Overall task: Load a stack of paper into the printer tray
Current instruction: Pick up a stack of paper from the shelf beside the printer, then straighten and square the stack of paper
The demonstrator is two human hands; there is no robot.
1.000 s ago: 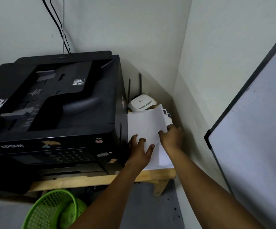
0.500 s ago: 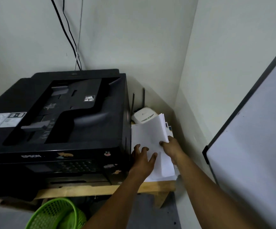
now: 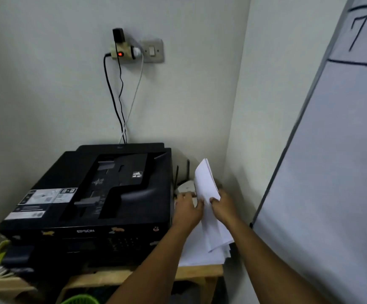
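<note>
A black printer (image 3: 94,194) sits on a wooden table (image 3: 200,272). To its right, both hands hold a stack of white paper (image 3: 206,183) tilted up off a lower pile of sheets (image 3: 194,251) lying on the table. My right hand (image 3: 223,205) grips the stack's right edge, thumb on top. My left hand (image 3: 188,208) holds the stack's left edge, fingers curled toward the sheets. The printer's tray is not clearly visible below its dark front panel.
A white router (image 3: 186,187) with two black antennas stands behind the paper in the corner. A whiteboard (image 3: 331,172) leans at the right. A wall socket (image 3: 125,51) with cables hangs above the printer. A green basket (image 3: 79,300) sits below the table.
The stack has been lifted and tilted up from the pile, now standing steeper between both hands. The camera has tipped upward, bringing the wall socket into view.
</note>
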